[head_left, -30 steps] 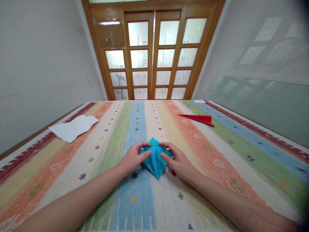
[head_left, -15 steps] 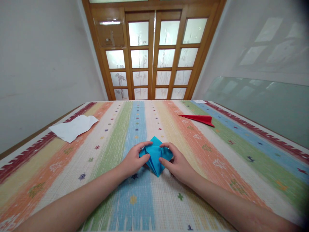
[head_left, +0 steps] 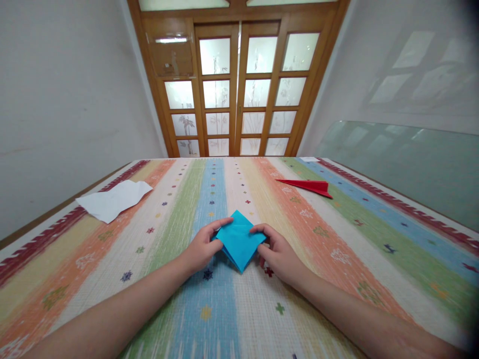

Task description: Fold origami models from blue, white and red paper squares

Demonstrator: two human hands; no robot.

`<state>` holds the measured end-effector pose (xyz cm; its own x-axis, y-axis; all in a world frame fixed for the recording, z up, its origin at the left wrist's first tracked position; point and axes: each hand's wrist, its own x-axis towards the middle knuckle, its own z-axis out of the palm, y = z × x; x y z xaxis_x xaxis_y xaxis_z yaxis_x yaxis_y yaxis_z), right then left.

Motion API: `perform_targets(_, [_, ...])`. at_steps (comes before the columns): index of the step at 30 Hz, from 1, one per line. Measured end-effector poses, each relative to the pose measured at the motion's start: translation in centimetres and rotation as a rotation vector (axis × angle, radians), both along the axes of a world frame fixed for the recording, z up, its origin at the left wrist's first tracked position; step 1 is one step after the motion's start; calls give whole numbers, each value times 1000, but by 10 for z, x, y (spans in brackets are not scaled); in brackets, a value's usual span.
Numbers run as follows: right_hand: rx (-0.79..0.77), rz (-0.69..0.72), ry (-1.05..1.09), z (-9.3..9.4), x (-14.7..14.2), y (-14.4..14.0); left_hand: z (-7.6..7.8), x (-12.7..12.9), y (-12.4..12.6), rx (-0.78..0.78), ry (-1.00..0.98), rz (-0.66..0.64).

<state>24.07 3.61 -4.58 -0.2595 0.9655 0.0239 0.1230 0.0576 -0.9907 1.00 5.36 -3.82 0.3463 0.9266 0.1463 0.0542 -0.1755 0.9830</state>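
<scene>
Two hands [head_left: 239, 249] on one blue paper [head_left: 239, 239]

I can read no text, label, brand or number anywhere, neither on the striped woven tablecloth [head_left: 337, 239] nor on the folded papers.

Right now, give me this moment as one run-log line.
left hand: pinching blue folded paper, left corner | right hand: pinching right corner | paper: flat diamond on striped cloth | red paper plane: far right, untouched
</scene>
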Motion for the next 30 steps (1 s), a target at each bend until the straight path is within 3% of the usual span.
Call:
perform_targets(6, [-1, 10, 102, -1, 0, 2, -2, -3, 2, -5, 6, -21])
perform_targets(14, [8, 9, 165, 1, 2, 6, -1, -3, 2, 50, 135, 49])
perform_targets(19, [108, 11, 132, 2, 1, 7, 0, -2, 2, 71, 131, 66])
perform_targets(26, [118, 19, 54, 7, 1, 3, 7, 2, -5, 166, 157, -6])
perform_targets(30, [63, -31, 14, 1, 4, 5, 10, 3, -9, 118, 39, -81])
